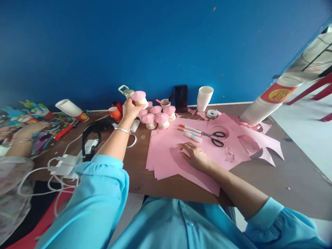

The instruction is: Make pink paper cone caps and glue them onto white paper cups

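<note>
My left hand (131,110) grips a small paper cup with a pink cone top (138,95), raised just above and behind a cluster of similar pink-topped cups (162,120). My right hand (195,156) rests palm down on the stacked pink paper sheets (168,160), its fingers stretched out and holding nothing. Black-handled scissors (217,139), two orange-marked pens (190,129) and a white tube (193,137) lie on the paper beyond that hand.
At the back stand a black phone (181,98) and white cups (204,98). A tall cup stack (269,100) leans at the right. Tape (212,114) lies behind the paper. White chargers and cables (64,165) are at left, near another person's arm (23,138).
</note>
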Available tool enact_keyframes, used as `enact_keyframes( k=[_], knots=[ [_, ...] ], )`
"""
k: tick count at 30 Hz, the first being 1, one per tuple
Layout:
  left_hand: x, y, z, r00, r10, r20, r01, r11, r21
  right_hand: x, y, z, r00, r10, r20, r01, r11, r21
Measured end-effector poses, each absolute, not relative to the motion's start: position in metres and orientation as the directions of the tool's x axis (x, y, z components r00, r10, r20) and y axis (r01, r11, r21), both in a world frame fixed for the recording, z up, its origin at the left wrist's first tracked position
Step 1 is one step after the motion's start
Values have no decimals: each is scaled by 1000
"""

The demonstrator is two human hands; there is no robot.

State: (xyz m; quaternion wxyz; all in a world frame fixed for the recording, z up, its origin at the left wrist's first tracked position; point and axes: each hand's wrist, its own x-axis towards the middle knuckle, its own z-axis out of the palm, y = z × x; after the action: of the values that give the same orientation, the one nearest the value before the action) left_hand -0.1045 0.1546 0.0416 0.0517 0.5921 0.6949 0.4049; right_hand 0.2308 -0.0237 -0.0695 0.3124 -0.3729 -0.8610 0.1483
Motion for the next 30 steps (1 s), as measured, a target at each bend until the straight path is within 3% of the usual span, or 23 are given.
enact_keyframes(
  k=[6, 15, 30],
  knots=[
    [-96, 158, 32, -324, 857, 402, 724, -49, 688, 233, -22, -69, -537, 737, 410, 553, 675, -489],
    [-130, 131, 22, -400, 836, 376, 766, 79, 638, 231, -26, -66, -576, 705, 414, 535, 708, -461],
    [-122, 141, 6, -335, 884, 326, 796, 81, 600, 232, -24, -65, -580, 702, 413, 522, 710, -473]
  ],
)
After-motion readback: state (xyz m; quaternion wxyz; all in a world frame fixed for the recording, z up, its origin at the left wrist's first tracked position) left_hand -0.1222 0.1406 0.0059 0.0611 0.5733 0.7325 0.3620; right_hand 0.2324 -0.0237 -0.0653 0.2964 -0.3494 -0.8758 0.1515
